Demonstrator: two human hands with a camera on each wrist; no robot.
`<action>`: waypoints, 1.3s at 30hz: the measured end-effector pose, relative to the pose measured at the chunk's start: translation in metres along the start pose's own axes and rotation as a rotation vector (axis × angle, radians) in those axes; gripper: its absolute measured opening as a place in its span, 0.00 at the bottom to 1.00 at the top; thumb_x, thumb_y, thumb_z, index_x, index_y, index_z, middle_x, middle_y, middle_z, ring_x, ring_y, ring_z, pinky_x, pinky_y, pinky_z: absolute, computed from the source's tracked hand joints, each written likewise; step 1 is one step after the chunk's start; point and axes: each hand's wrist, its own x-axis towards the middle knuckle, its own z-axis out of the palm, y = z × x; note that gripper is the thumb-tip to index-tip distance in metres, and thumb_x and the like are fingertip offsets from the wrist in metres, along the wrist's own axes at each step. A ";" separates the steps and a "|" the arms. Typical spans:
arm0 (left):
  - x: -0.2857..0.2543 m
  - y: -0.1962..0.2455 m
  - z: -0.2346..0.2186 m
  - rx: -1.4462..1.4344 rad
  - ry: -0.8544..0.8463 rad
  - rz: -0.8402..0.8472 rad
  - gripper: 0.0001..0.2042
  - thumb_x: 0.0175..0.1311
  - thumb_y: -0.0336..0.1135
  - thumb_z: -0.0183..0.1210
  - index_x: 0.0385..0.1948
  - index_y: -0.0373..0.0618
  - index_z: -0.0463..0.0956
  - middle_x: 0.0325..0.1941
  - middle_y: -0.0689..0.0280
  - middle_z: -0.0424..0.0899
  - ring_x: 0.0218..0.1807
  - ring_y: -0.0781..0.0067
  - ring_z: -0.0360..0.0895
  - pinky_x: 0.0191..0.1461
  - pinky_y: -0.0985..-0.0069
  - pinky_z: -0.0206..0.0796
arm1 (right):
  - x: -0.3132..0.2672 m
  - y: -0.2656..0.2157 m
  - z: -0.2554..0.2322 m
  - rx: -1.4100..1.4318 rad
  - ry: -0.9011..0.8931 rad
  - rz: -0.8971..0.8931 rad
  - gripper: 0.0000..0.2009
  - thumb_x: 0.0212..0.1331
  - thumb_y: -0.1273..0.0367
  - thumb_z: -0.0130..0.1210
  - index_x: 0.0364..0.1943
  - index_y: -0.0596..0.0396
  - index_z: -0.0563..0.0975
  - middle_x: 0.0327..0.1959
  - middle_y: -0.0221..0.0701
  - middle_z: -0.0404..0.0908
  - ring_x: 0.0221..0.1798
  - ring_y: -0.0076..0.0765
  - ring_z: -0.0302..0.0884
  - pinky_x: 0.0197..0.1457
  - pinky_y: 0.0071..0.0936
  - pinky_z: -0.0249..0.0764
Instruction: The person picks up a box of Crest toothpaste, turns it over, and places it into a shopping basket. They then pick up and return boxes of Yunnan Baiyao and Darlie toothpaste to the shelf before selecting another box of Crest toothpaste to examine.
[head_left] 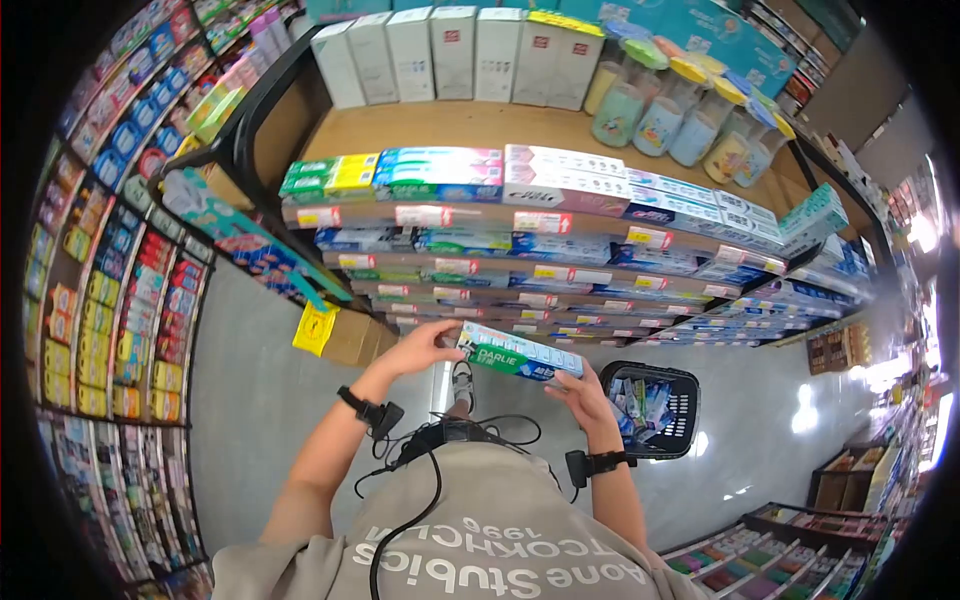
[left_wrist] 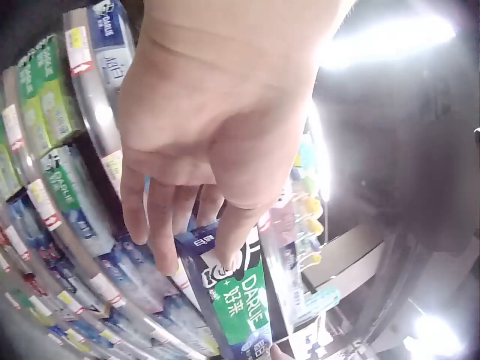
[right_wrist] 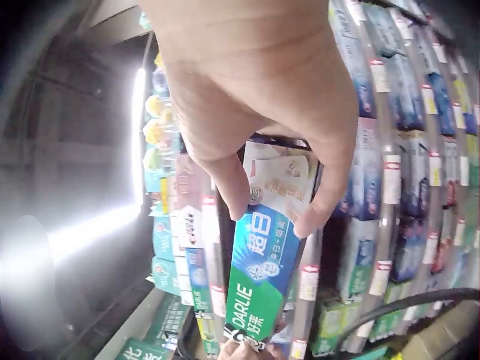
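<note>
A toothpaste box (head_left: 522,356), green, blue and white with DARLIE lettering, is held level in front of the body between both hands. My left hand (head_left: 428,347) grips its left end. In the left wrist view, the thumb lies over the printed face of the box (left_wrist: 244,304). At the opposite end my right hand (head_left: 588,398) pinches the box. Its thumb and fingers sit on the two long edges of the box (right_wrist: 259,259) in the right wrist view.
Ahead stands a tiered shelf (head_left: 420,130) with rows of toothpaste boxes and price tags. White cartons (head_left: 453,52) and lidded plastic bottles (head_left: 660,125) stand on its top. A black basket (head_left: 685,415) holding several packages is on the floor at right. A cardboard box (head_left: 358,338) sits at left.
</note>
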 end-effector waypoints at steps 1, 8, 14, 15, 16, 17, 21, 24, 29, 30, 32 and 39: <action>0.005 -0.027 0.001 -0.013 -0.002 0.024 0.33 0.62 0.38 0.71 0.68 0.38 0.69 0.59 0.58 0.83 0.53 0.73 0.80 0.56 0.73 0.71 | 0.008 0.011 -0.006 0.003 -0.021 0.026 0.23 0.65 0.71 0.63 0.63 0.54 0.69 0.56 0.32 0.77 0.56 0.37 0.77 0.61 0.47 0.78; 0.013 -0.089 -0.005 0.095 0.141 0.109 0.33 0.66 0.37 0.67 0.72 0.41 0.64 0.64 0.51 0.79 0.62 0.59 0.78 0.66 0.67 0.69 | 0.077 0.042 -0.004 0.215 0.060 0.099 0.16 0.68 0.70 0.58 0.58 0.52 0.72 0.55 0.33 0.79 0.53 0.38 0.78 0.56 0.44 0.78; 0.026 -0.139 -0.058 0.395 0.281 -0.060 0.39 0.66 0.48 0.64 0.75 0.41 0.56 0.76 0.45 0.63 0.75 0.44 0.62 0.77 0.59 0.57 | 0.154 0.042 0.005 0.127 0.183 -0.047 0.17 0.67 0.70 0.59 0.58 0.51 0.70 0.55 0.33 0.78 0.52 0.40 0.76 0.51 0.41 0.77; 0.024 -0.139 -0.066 0.440 0.316 -0.060 0.40 0.66 0.47 0.64 0.75 0.40 0.55 0.77 0.45 0.61 0.76 0.44 0.61 0.78 0.60 0.56 | 0.161 0.039 0.012 0.104 0.181 -0.061 0.18 0.68 0.72 0.58 0.59 0.52 0.70 0.54 0.33 0.79 0.52 0.37 0.78 0.47 0.41 0.77; 0.023 -0.139 -0.074 0.485 0.351 -0.061 0.40 0.66 0.46 0.64 0.75 0.39 0.54 0.78 0.46 0.59 0.77 0.44 0.59 0.78 0.60 0.56 | 0.170 0.037 0.016 0.099 0.198 -0.064 0.19 0.68 0.72 0.58 0.61 0.52 0.69 0.56 0.33 0.78 0.53 0.37 0.77 0.48 0.41 0.77; 0.022 -0.139 -0.083 0.433 0.318 -0.088 0.40 0.66 0.43 0.64 0.76 0.39 0.53 0.81 0.48 0.53 0.80 0.45 0.53 0.80 0.61 0.52 | 0.177 0.037 0.020 0.097 0.217 -0.067 0.20 0.67 0.73 0.58 0.62 0.52 0.68 0.57 0.33 0.77 0.54 0.38 0.77 0.50 0.42 0.76; 0.016 -0.128 -0.105 0.766 0.221 0.143 0.41 0.65 0.39 0.64 0.77 0.42 0.51 0.83 0.51 0.49 0.82 0.50 0.48 0.81 0.59 0.50 | 0.203 0.042 0.024 0.158 0.132 -0.119 0.28 0.66 0.75 0.59 0.69 0.49 0.62 0.62 0.34 0.73 0.57 0.39 0.74 0.56 0.43 0.74; 0.019 -0.132 -0.112 0.926 0.172 0.131 0.41 0.64 0.36 0.63 0.77 0.43 0.50 0.83 0.54 0.48 0.83 0.53 0.47 0.82 0.54 0.48 | 0.220 0.047 0.032 0.161 0.233 -0.154 0.37 0.63 0.76 0.62 0.74 0.45 0.56 0.64 0.35 0.70 0.59 0.38 0.71 0.61 0.45 0.73; 0.027 -0.144 -0.119 1.139 0.208 0.202 0.45 0.58 0.39 0.67 0.77 0.44 0.51 0.83 0.58 0.50 0.82 0.58 0.50 0.82 0.52 0.46 | 0.250 0.056 0.021 0.132 0.276 -0.157 0.45 0.62 0.76 0.64 0.78 0.42 0.48 0.59 0.34 0.72 0.54 0.35 0.73 0.62 0.43 0.74; 0.031 -0.146 -0.122 1.165 0.217 0.217 0.45 0.58 0.39 0.67 0.77 0.44 0.51 0.82 0.58 0.52 0.82 0.58 0.51 0.82 0.52 0.46 | 0.258 0.057 0.020 0.119 0.328 -0.163 0.45 0.62 0.76 0.64 0.78 0.42 0.48 0.58 0.34 0.72 0.52 0.34 0.74 0.63 0.42 0.74; 0.038 -0.150 -0.123 1.208 0.238 0.240 0.45 0.57 0.39 0.68 0.77 0.44 0.51 0.81 0.58 0.55 0.81 0.58 0.53 0.82 0.52 0.46 | 0.276 0.058 0.015 0.094 0.388 -0.231 0.28 0.63 0.74 0.63 0.66 0.48 0.64 0.50 0.33 0.75 0.48 0.34 0.76 0.61 0.38 0.77; 0.053 -0.135 -0.129 1.119 0.206 0.108 0.32 0.61 0.37 0.60 0.70 0.45 0.64 0.65 0.59 0.73 0.70 0.59 0.69 0.80 0.50 0.48 | 0.309 0.058 -0.007 -0.127 0.387 -0.337 0.11 0.63 0.75 0.58 0.49 0.57 0.75 0.46 0.31 0.80 0.47 0.31 0.78 0.54 0.34 0.79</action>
